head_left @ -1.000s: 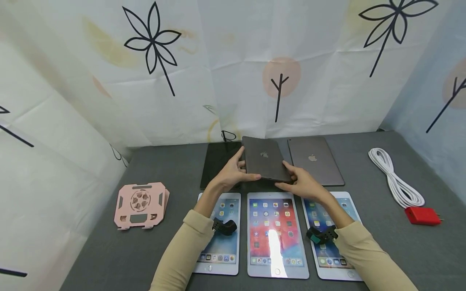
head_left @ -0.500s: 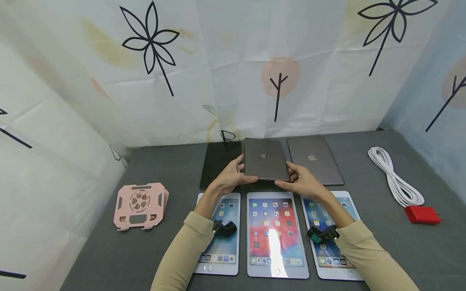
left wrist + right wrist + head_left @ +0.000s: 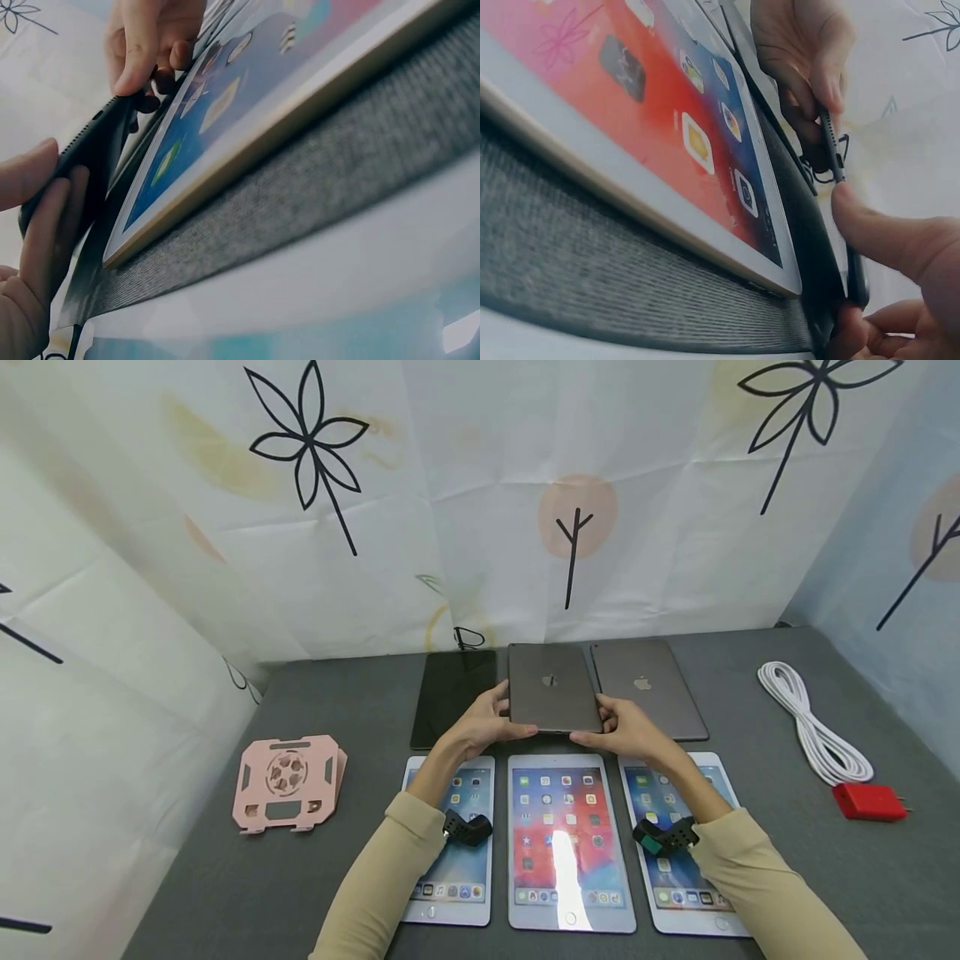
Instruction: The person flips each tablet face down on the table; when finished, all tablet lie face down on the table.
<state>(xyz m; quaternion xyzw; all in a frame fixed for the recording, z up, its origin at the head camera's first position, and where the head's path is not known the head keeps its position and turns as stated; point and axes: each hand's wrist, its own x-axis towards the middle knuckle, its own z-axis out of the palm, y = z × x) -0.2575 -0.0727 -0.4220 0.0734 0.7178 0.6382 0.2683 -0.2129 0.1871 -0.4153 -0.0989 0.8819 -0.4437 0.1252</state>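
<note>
A dark grey tablet (image 3: 555, 689) with an Apple logo faces back side up at the far middle of the table. My left hand (image 3: 480, 722) grips its near left corner, thumb on the upper face and fingers beneath. At the near right corner my right hand (image 3: 628, 727) pinches it in the same way. In the left wrist view the tablet (image 3: 94, 161) shows its edge with a port and speaker holes, above the table. Both thumbs lie on top of the tablet (image 3: 855, 274) in the right wrist view.
Nearest me lie three white tablets, the middle one (image 3: 570, 843) lit. A black tablet (image 3: 446, 689) and another grey tablet (image 3: 652, 693) flank the held one. A pink stand (image 3: 288, 781) sits left; a white cable (image 3: 813, 727) and red charger (image 3: 870, 802) lie right.
The held tablet has shifted slightly right and straightened from its earlier tilt. Both hands have moved a little with it, still gripping it.
</note>
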